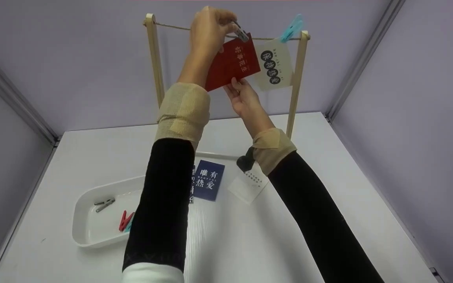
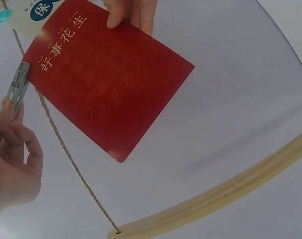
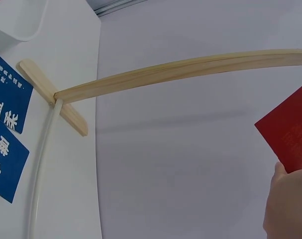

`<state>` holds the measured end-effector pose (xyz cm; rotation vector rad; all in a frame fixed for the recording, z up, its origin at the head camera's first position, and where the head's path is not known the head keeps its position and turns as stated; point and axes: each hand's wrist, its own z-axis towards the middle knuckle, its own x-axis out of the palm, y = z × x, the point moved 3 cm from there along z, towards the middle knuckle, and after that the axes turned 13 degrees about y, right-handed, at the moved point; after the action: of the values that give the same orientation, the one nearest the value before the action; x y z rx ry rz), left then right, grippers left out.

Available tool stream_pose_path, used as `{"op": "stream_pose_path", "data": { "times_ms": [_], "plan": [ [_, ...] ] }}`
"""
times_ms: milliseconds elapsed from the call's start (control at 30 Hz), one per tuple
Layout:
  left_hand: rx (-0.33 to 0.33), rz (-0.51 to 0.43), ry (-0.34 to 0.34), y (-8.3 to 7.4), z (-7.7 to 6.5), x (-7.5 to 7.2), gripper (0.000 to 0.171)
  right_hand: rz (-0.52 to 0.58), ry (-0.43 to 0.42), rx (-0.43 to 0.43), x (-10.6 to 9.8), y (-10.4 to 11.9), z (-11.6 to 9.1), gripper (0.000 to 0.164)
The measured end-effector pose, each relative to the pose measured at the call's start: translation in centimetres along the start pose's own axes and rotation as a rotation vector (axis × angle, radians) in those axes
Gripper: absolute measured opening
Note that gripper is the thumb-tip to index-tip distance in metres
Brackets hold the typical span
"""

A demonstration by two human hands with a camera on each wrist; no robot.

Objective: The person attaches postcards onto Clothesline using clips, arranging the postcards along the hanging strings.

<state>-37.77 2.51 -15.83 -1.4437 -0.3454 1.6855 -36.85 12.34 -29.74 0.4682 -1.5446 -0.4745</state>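
Observation:
A red card [image 1: 236,63] with pale lettering hangs tilted at the rope [image 2: 66,149] strung between two wooden posts. My left hand [image 1: 209,33] pinches a grey metal clothespin [image 2: 19,84], whose tip is at the card's upper corner beside the rope. From below, my right hand [image 1: 246,98] holds the card's lower edge between thumb and fingers; the left wrist view shows that thumb lying on the card's face. To the right, a cream card [image 1: 275,67] with dark round characters hangs from the rope by a light blue clothespin [image 1: 291,28].
A white tray [image 1: 78,220] holds a grey clothespin [image 1: 104,203], a red one [image 1: 125,221] and a blue one. Blue cards [image 1: 209,181] and a white card [image 1: 246,186] lie on the white table [image 1: 250,243]. The right wooden post [image 1: 298,82] stands close to my right forearm.

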Motion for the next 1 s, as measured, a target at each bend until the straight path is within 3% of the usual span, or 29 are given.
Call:
{"op": "stream_pose_path", "data": {
  "times_ms": [367, 600, 833, 1000],
  "plan": [
    [-0.043, 0.029, 0.044, 0.0, -0.2, 1.3, 0.041, -0.07, -0.009, 0.01, -0.5, 0.3, -0.3, 0.032],
    [-0.058, -0.037, 0.036, 0.7, -0.2, 1.2, 0.037, -0.176, -0.009, -0.078, -0.9, 0.9, -0.5, 0.033],
    [-0.008, 0.073, 0.015, 0.3, 0.0, 0.9, 0.034, -0.283, -0.07, -0.151, -1.3, 2.1, -0.6, 0.032],
    [-0.006, 0.087, 0.003, 0.1, -0.1, 0.9, 0.033, -0.33, -0.091, -0.153, -1.6, 2.6, -0.8, 0.031]
  ]
}}
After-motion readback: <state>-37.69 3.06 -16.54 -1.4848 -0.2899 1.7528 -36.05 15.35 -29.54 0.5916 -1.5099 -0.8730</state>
